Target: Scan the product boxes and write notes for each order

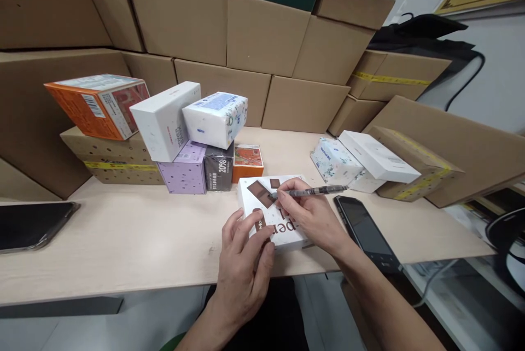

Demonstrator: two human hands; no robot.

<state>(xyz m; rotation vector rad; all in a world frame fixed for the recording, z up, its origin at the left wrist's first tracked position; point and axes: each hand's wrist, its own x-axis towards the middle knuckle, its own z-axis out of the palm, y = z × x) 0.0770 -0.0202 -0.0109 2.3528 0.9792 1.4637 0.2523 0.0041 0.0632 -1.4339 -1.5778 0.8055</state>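
Note:
On the table in front of me lies a white box (286, 238) printed with brown chocolate-like squares and large brown lettering, partly covered by my hands. My right hand (318, 217) is closed around a dark patterned pen (319, 191). The pen lies nearly level, its tip end at the brown print on the box's top. My left hand (244, 266) rests on the near left part of the box, fingers bent and spread. To the right of my right hand is a dark handheld device (365, 228) with a screen.
Boxes and a tissue pack (215, 118) are stacked at left behind the white box. More tissue packs (336, 159) and a slim white box (379, 155) sit at right. Large cardboard boxes (266, 28) wall the back. A phone (35, 225) lies at the left edge.

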